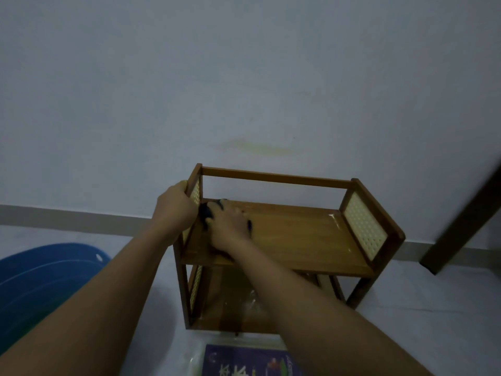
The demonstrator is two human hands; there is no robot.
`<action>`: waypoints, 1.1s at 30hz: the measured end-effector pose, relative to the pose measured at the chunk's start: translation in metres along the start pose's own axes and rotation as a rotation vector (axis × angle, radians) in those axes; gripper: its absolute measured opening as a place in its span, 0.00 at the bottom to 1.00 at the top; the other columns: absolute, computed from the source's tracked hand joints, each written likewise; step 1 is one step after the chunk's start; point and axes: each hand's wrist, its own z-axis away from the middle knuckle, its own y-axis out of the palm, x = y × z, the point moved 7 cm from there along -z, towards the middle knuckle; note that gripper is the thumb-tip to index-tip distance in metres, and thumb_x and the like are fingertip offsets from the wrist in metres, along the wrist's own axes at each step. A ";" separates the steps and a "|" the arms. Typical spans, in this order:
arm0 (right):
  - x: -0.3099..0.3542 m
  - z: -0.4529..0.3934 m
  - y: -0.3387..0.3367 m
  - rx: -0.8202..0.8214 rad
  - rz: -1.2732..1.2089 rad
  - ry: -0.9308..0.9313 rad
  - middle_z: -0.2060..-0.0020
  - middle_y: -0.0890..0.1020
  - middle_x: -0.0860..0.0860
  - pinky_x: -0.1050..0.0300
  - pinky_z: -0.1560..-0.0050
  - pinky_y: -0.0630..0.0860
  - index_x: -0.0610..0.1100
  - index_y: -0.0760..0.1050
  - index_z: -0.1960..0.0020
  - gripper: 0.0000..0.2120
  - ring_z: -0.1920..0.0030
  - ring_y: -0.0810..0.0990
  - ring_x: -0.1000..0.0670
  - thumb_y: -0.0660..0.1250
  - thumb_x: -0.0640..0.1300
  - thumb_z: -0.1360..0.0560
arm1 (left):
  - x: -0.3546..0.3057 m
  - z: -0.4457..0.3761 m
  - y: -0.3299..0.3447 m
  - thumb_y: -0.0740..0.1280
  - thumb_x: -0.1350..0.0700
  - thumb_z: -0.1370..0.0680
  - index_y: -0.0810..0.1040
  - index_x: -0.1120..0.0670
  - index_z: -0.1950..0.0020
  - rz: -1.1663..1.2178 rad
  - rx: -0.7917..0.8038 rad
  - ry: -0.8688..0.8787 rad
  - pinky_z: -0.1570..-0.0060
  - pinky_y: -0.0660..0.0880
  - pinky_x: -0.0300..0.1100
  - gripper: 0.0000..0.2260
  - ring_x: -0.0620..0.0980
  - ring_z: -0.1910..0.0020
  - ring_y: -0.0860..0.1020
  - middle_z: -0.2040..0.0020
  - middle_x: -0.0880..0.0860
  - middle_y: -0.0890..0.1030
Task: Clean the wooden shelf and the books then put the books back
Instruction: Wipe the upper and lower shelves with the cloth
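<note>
While left hand [173,204] grips wooden shelf [298,234] side, right hand [230,226] pressing dark cloth [208,213]

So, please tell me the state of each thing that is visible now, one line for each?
wooden shelf: upright on the floor, both boards hold no books.
dark cloth: on the top board at its left end, under the right hand.
left hand: grips the shelf's left side panel.
right hand: presses on the cloth.
book: lies flat on the floor before the shelf.
blue basin: on the floor at left, contents not visible.
</note>
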 end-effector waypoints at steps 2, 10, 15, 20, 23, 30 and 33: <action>0.019 0.028 0.010 0.003 -0.036 -0.005 0.27 0.61 0.47 0.39 0.30 0.60 0.52 0.62 0.29 0.23 0.30 0.61 0.40 0.62 0.46 0.22 | -0.002 0.002 -0.001 0.58 0.66 0.23 0.73 0.56 0.40 -0.022 -0.007 -0.008 0.58 0.72 0.46 0.14 0.56 0.52 0.74 0.52 0.55 0.75; -0.029 0.098 -0.021 0.093 0.025 -0.121 0.25 0.60 0.51 0.42 0.33 0.64 0.56 0.57 0.25 0.25 0.30 0.63 0.43 0.58 0.46 0.20 | -0.004 0.006 -0.004 0.58 0.63 0.22 0.73 0.57 0.40 -0.137 -0.026 0.013 0.55 0.71 0.50 0.12 0.57 0.54 0.73 0.52 0.57 0.76; -0.186 0.132 -0.088 -0.070 0.048 0.294 0.25 0.61 0.51 0.47 0.31 0.66 0.55 0.59 0.25 0.22 0.30 0.66 0.47 0.56 0.49 0.19 | -0.009 0.009 -0.004 0.58 0.65 0.22 0.71 0.57 0.35 -0.133 0.002 0.005 0.56 0.72 0.51 0.16 0.58 0.53 0.73 0.50 0.58 0.75; -0.174 0.116 -0.081 -0.083 0.053 0.396 0.23 0.58 0.50 0.45 0.29 0.62 0.52 0.58 0.24 0.23 0.27 0.61 0.44 0.55 0.50 0.19 | -0.012 0.014 -0.005 0.58 0.66 0.23 0.72 0.57 0.36 -0.120 0.008 -0.024 0.50 0.75 0.54 0.16 0.58 0.53 0.73 0.52 0.55 0.73; -0.099 0.091 -0.050 -0.051 0.030 0.261 0.24 0.57 0.52 0.42 0.30 0.62 0.55 0.58 0.26 0.24 0.27 0.60 0.43 0.59 0.48 0.20 | -0.013 0.014 -0.006 0.59 0.66 0.23 0.71 0.57 0.36 -0.125 0.003 -0.021 0.50 0.74 0.54 0.17 0.58 0.52 0.73 0.49 0.58 0.76; 0.002 0.081 -0.010 0.087 -0.010 -0.111 0.24 0.58 0.51 0.42 0.31 0.63 0.55 0.57 0.25 0.25 0.28 0.61 0.43 0.58 0.46 0.20 | -0.012 0.014 -0.007 0.58 0.66 0.23 0.70 0.58 0.34 -0.131 -0.014 -0.017 0.47 0.75 0.54 0.17 0.61 0.47 0.75 0.43 0.61 0.77; -0.073 0.081 -0.028 0.035 0.008 0.022 0.25 0.58 0.54 0.43 0.35 0.69 0.58 0.55 0.26 0.27 0.30 0.65 0.45 0.61 0.46 0.21 | -0.009 0.014 -0.006 0.59 0.65 0.22 0.69 0.57 0.32 -0.112 0.006 -0.018 0.50 0.74 0.54 0.17 0.58 0.50 0.73 0.46 0.58 0.75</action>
